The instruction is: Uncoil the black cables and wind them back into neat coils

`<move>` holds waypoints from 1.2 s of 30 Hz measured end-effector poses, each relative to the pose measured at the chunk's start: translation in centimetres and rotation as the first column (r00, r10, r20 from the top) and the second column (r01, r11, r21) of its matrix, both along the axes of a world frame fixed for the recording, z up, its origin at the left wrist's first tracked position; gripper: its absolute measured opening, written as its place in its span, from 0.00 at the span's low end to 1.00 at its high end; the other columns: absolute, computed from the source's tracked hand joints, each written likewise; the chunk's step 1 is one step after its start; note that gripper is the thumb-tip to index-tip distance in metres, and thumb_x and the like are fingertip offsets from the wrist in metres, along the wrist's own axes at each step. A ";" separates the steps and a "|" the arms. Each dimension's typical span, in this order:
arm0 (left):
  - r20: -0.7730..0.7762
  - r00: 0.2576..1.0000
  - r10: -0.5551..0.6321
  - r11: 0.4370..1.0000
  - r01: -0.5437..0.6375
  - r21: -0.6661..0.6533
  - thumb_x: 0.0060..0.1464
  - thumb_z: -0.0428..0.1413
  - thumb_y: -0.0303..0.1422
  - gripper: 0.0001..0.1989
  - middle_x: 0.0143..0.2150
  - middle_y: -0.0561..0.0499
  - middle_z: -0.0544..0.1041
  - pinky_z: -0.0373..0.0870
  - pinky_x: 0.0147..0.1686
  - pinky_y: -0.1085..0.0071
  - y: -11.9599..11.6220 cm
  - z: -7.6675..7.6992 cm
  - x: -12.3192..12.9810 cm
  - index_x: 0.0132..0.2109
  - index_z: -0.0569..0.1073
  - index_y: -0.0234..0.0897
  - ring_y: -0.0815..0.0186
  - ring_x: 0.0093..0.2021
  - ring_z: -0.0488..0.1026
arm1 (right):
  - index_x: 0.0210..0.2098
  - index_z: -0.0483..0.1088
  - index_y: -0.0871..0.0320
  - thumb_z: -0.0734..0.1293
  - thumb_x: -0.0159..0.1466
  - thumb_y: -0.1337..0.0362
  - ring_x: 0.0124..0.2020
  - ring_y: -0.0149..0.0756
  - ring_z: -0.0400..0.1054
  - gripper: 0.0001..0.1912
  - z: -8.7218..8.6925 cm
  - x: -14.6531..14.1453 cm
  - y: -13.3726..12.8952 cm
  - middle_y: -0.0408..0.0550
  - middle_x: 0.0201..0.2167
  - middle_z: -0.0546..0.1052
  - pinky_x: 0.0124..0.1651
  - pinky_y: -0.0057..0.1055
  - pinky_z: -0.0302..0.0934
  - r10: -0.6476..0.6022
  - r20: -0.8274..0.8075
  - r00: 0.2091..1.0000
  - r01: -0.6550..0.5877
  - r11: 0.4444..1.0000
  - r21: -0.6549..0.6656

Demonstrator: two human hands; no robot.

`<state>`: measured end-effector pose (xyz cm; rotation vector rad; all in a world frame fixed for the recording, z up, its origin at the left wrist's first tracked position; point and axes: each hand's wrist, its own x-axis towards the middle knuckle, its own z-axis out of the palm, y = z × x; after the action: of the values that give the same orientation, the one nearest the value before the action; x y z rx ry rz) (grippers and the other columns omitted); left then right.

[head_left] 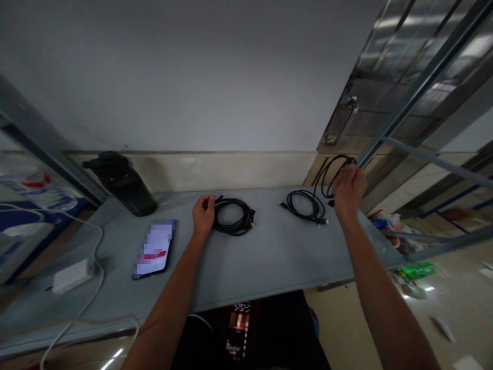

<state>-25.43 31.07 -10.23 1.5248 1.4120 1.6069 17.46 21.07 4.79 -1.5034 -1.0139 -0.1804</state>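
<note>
My left hand [203, 215] rests on the grey tabletop with its fingers curled together at the left edge of a coiled black cable [233, 232]. A short cable end pokes out just by its fingertips. Over the table's right end, my right hand [349, 187] is closed around a looped black cable [325, 172], lifted off the surface. Just left of it lies another black cable coil [296, 211], with plug ends showing; whether it joins the held loop I cannot tell.
On the left stand a dark bottle [125, 185], a lit phone [155, 249] and a white charger [73, 276] with a white cord. Another lit phone [239, 329] lies on my lap. Metal frame bars [423, 77] rise at the right, beside a door handle [348, 121].
</note>
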 end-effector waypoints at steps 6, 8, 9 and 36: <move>-0.005 1.000 -0.013 1.000 0.013 0.017 0.66 0.60 0.51 0.20 0.43 0.44 0.86 0.78 0.50 0.60 -0.2 0.2 0.0 0.46 0.83 0.37 0.55 0.44 0.83 | 0.40 0.61 0.46 0.59 0.78 0.36 0.20 0.33 0.42 0.22 8.4 -7.2 -0.4 0.34 0.25 0.55 0.24 0.35 0.43 0.317 -0.161 0.935 -0.241 0.898 0.368; 0.001 1.000 -0.019 1.000 0.019 0.015 0.66 0.61 0.51 0.20 0.42 0.44 0.86 0.78 0.50 0.60 -0.3 0.3 0.0 0.45 0.83 0.38 0.55 0.44 0.83 | 0.39 0.62 0.46 0.59 0.78 0.40 0.20 0.33 0.40 0.20 10.3 -9.9 -0.7 0.34 0.25 0.53 0.23 0.35 0.40 0.398 -0.116 0.910 -0.315 0.845 0.432; 0.005 1.000 -0.023 1.000 0.023 0.016 0.66 0.62 0.51 0.20 0.42 0.44 0.86 0.78 0.51 0.59 -0.4 0.4 0.0 0.45 0.83 0.38 0.55 0.44 0.83 | 0.39 0.62 0.46 0.59 0.78 0.41 0.20 0.33 0.40 0.19 11.0 -11.1 -0.7 0.35 0.25 0.53 0.22 0.36 0.39 0.438 -0.104 0.893 -0.352 0.823 0.445; -0.286 0.957 0.047 0.959 0.037 0.282 0.48 0.79 0.53 0.62 0.72 0.32 0.66 0.74 0.64 0.46 -2.4 2.7 1.6 0.80 0.58 0.43 0.43 0.66 0.72 | 0.41 0.69 0.54 0.56 0.87 0.54 0.37 0.33 0.68 0.20 9.4 -20.7 4.9 0.42 0.38 0.77 0.48 0.31 0.60 0.773 0.271 0.573 -0.753 0.627 -0.198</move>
<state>-23.81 28.62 -7.52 1.9952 1.3747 1.7001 -3.22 25.92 14.22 -0.9596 -1.8893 0.2400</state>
